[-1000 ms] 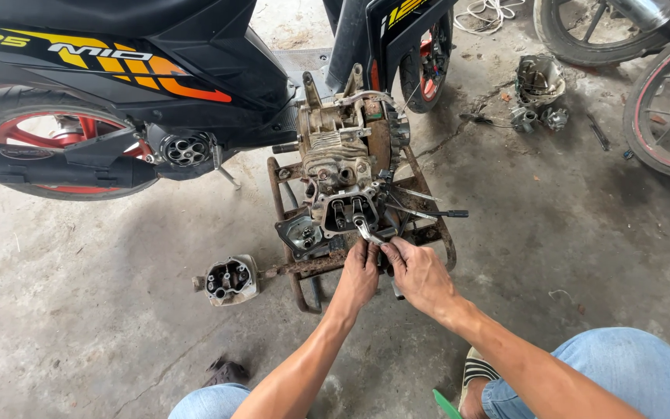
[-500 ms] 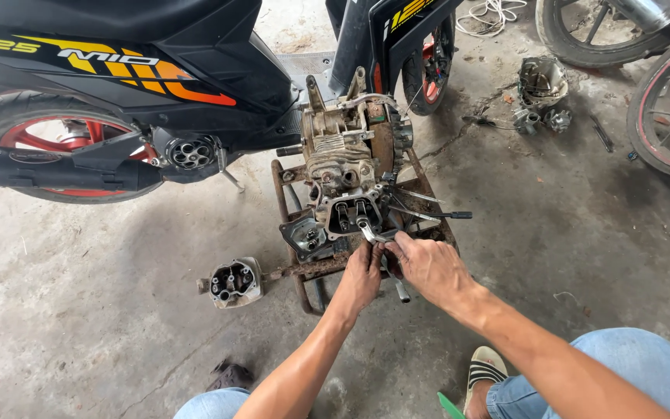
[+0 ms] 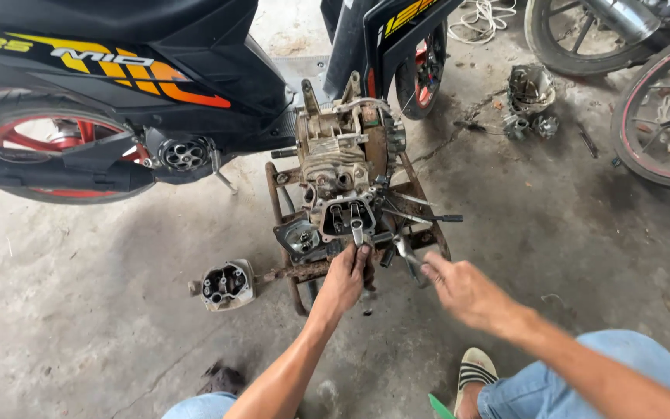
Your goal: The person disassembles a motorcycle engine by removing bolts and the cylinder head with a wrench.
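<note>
Rusty stand (image 3: 282, 203) carries the engine (image 3: 343, 159); my left hand (image 3: 344, 278) grips a wrench (image 3: 357, 230) there, right hand (image 3: 463, 289) loosely open, empty, beside it.

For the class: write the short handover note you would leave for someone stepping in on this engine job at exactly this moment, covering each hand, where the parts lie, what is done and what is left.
Left hand: holding a wrench up against the open end of the engine, which sits on a rusty metal stand.
Right hand: empty, fingers spread, just right of the stand beside loose tools.
Parts: a removed engine part lies on the concrete left of the stand; more parts lie further back on the right.
Done: engine is out on the stand, its near end open.
Left: the fastener under the wrench is not visibly free.
</note>
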